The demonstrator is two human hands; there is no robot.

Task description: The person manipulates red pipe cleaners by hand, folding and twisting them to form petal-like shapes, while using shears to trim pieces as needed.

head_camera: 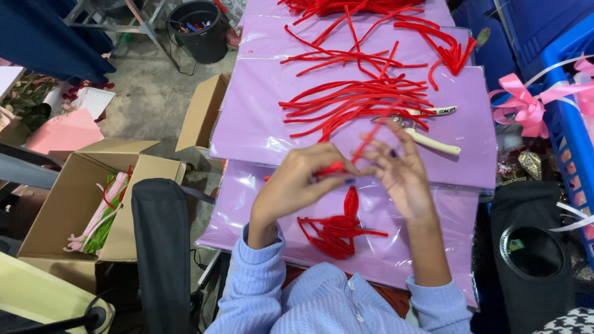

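Nearest to us, pale blue knitted sleeves (260, 291) ran forward over the table edge. Just beyond them lay a small heap of bent red stems (337, 227) on the purple sheets (260, 124) wrapped in clear film. Our left hand (303, 182) was curled, thumb and fingers pinching a red pipe cleaner (359, 151) near its lower end. Our right hand (402, 173) stood open beside it, fingers spread and loosely touching the same strand, which rose blurred between the two hands. Beyond them a loose bundle of red pipe cleaners (359, 102) fanned across the sheet, with cream-handled pliers (430, 127) just beside it on the right. Pink ribbon bows (526, 102) hung at a blue crate (572, 133). Left of the table, an open cardboard box (68, 204) held pink and green stems.
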